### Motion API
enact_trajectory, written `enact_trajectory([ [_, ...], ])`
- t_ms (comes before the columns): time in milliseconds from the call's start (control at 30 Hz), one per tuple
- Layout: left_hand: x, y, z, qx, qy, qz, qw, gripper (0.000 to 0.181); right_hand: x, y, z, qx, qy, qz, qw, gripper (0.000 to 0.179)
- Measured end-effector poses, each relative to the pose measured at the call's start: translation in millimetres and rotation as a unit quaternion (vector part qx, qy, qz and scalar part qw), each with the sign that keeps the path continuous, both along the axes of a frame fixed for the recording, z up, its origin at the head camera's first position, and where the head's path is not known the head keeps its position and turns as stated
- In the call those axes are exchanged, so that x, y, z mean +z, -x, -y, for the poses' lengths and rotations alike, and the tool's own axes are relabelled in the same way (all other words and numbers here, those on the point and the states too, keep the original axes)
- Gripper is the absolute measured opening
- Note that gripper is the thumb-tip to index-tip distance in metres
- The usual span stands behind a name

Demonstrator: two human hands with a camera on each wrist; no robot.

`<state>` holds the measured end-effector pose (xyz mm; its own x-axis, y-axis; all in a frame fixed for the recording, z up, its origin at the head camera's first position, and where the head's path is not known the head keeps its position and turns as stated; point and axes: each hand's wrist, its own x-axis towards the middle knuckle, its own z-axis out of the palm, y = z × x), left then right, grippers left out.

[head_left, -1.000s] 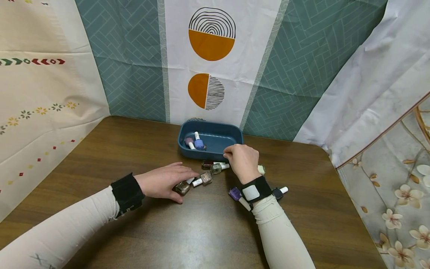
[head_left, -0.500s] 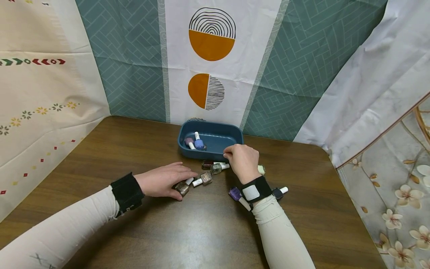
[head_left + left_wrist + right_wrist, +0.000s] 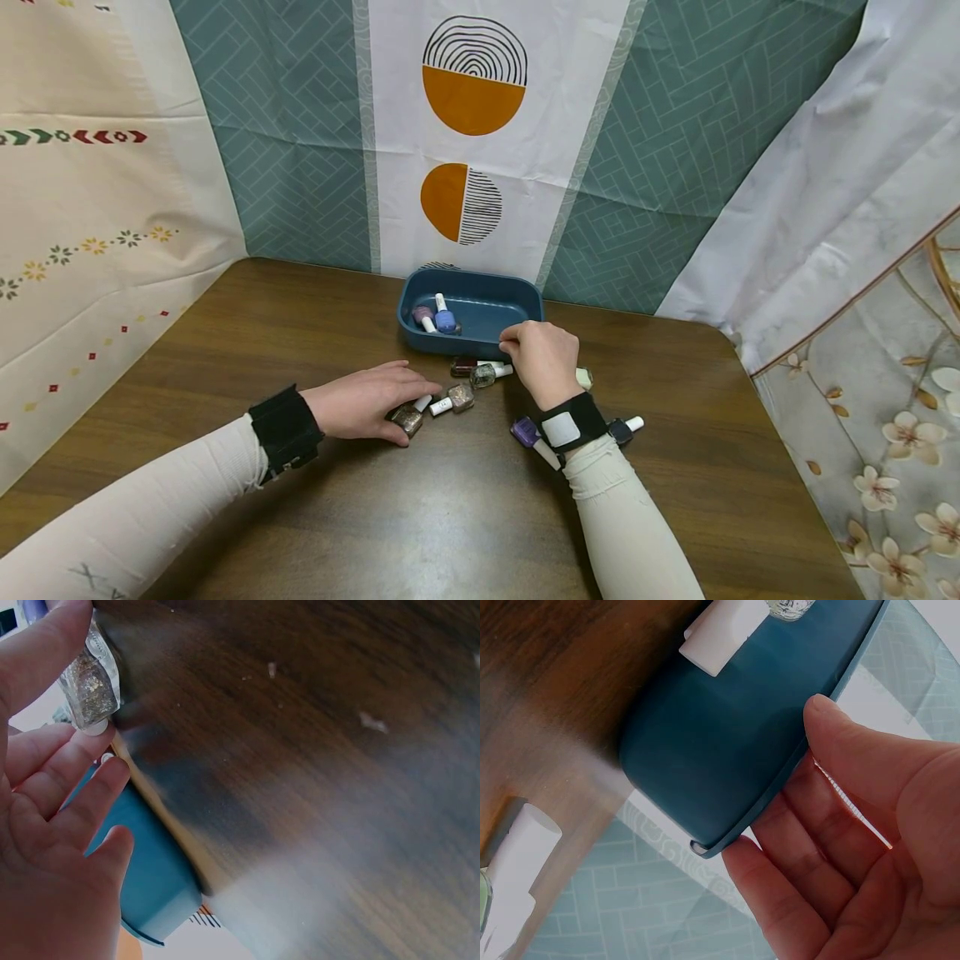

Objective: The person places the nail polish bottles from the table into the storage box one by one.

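In the head view my right hand [image 3: 546, 360] pinches the front right rim of a blue rectangular bin [image 3: 480, 344]. Up close in the right wrist view, the thumb [image 3: 840, 724] lies on one side of that rim and the fingers curl under the other. My left hand [image 3: 367, 403] rests low over the table with fingers spread, thumb and fingers on either side of a brown glitter nail polish bottle [image 3: 407, 420]. A purple nail polish bottle [image 3: 423, 317] and a blue nail polish bottle [image 3: 445, 322] lie inside the bin.
Between the hands lie a pale glitter bottle [image 3: 461, 397], a green glitter bottle [image 3: 482, 377] and a dark red bottle [image 3: 462, 367]. Around the right wrist are a violet bottle [image 3: 526, 432], a black bottle [image 3: 619, 432] and a pale green bottle [image 3: 583, 378]. Patterned cloth hangs behind the table.
Since one second ago the left hand and its thumb have shifted very slightly by the brown glitter bottle, showing more of its white cap. The right hand and bin stay in place.
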<state>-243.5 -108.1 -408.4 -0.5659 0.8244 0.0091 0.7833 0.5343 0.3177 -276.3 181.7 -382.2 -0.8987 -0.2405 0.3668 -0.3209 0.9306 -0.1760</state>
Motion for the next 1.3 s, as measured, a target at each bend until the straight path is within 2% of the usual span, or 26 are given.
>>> enact_trajectory([
  [500,2.5,-0.2,-0.4,0.011,0.005,0.003,0.9999,0.08,0.3,1.1,0,-0.004,0.0,-0.002,1.0,0.012],
  [867,13.8,-1.1,-1.1,0.031,-0.007,0.0,0.9995,0.082,-0.6,1.4,0,-0.005,0.002,-0.002,1.0,0.013],
  [1300,27.7,3.1,-3.9,0.057,-0.027,-0.03,0.9976,0.082,-1.6,1.8,0,-0.004,0.002,-0.003,1.0,0.012],
])
